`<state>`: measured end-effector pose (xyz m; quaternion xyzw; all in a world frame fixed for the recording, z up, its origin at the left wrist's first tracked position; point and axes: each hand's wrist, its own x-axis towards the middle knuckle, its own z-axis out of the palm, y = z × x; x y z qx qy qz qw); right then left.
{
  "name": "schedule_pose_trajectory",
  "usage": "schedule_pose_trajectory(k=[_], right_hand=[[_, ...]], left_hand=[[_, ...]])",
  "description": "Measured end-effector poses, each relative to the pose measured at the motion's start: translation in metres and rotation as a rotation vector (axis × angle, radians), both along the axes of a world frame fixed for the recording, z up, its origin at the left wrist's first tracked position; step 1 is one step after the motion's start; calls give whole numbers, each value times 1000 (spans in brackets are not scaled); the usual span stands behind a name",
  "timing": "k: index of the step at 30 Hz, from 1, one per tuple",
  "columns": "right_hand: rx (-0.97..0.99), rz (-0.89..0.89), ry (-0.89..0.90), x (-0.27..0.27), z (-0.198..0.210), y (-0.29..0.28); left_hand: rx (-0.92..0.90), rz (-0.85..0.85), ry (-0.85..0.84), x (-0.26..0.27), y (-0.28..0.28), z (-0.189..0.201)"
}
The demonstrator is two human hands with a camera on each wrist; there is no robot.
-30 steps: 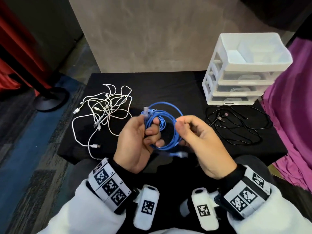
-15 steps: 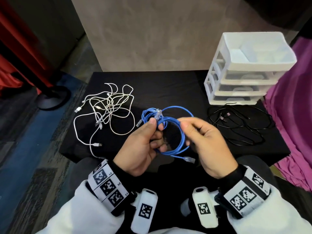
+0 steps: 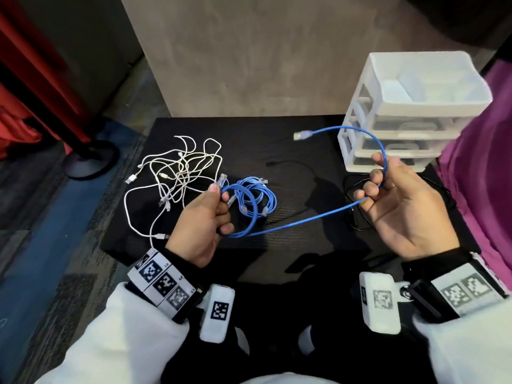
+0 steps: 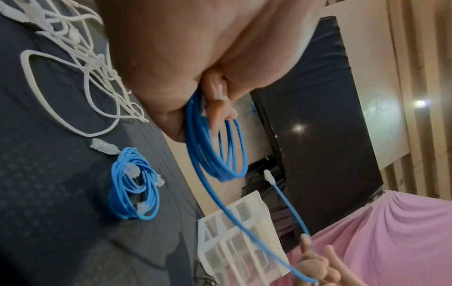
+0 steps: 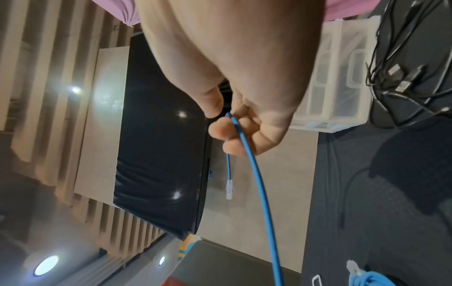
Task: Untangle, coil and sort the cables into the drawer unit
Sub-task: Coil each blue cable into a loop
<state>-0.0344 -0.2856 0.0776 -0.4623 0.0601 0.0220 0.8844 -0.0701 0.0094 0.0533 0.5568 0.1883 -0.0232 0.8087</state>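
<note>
The left hand (image 3: 203, 225) pinches the coiled part of the blue cable (image 3: 302, 221) above the near bench (image 3: 291, 159). The right hand (image 3: 399, 206), fingers curled round the free length, holds it out right near the drawer unit (image 3: 360, 145). I'd feed that tail back in even loops, letting it slide without twisting.

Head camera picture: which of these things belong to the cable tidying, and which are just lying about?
Part of the job:
- blue cable held in left hand and right hand
- blue bundle on the table
- white cables
- black cables
- drawer unit

Just lying about:
- pink cloth
- stand base
</note>
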Motion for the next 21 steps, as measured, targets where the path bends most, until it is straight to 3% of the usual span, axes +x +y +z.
schedule_pose_trajectory(k=[3, 13, 18, 21], right_hand=[[-72, 12, -12, -2, 5, 1], [-569, 134, -237, -34, -9, 47], [-754, 180, -229, -41, -24, 65], [-734, 217, -127, -44, -33, 78]], left_hand=[[53, 10, 28, 0, 1, -5], [204, 83, 24, 2, -28, -4], [254, 23, -13, -3, -45, 2], [246, -76, -63, -10, -59, 13]])
